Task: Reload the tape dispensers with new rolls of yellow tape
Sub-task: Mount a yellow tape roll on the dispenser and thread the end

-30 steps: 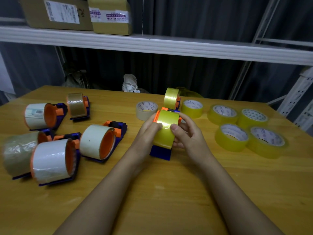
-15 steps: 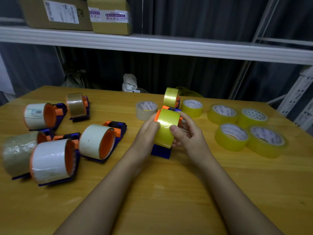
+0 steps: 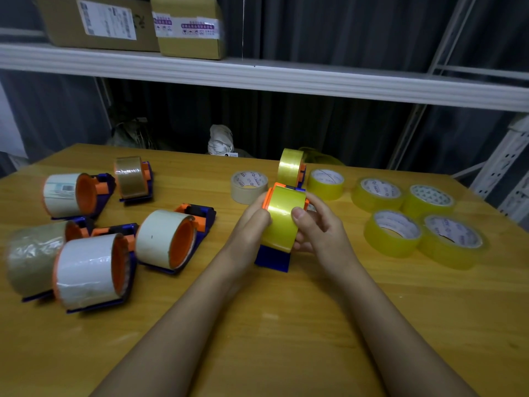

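Head view is showing me working on a tape dispenser standing on the desk. I am gripping its yellow roll from both sides: my left hand is curling its fingers over one edge, my right hand is wrapping the other with the thumb pressing the tape face. I judge I am seating this roll on the orange hub.

Just beyond my fingers, one reloaded dispenser is already carrying yellow tape, so I am counting one done and one in hand. Well off beside my left hand, five old-roll dispensers are waiting with white or brownish tape. Beyond and beside my right hand, five spare yellow rolls are lying flat, and one beige roll is sitting just beyond my left fingers.
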### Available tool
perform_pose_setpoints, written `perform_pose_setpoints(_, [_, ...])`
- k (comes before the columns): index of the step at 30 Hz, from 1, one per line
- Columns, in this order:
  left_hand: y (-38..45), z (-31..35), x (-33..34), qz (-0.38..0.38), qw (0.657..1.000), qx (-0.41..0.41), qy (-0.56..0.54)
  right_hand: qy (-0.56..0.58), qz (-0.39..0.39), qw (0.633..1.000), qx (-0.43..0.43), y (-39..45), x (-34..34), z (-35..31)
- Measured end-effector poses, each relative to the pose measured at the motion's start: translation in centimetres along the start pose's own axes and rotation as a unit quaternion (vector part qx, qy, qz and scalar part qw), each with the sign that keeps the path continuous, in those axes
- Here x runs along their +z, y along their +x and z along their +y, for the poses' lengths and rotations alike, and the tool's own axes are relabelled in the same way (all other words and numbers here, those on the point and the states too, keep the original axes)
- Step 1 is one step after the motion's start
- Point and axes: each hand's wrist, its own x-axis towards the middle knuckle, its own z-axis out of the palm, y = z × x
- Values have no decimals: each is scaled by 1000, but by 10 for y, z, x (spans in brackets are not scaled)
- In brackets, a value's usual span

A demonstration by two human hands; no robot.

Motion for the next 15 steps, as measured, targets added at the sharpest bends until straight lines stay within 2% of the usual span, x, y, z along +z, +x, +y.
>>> perform_pose_setpoints(11, [-3, 6, 5, 12, 999, 18, 37, -21, -18, 998, -61, -6, 1, -3])
perform_pose_setpoints(15, [-1, 8, 7, 27, 999, 7, 42, -3, -23, 999, -44, -3, 0, 0])
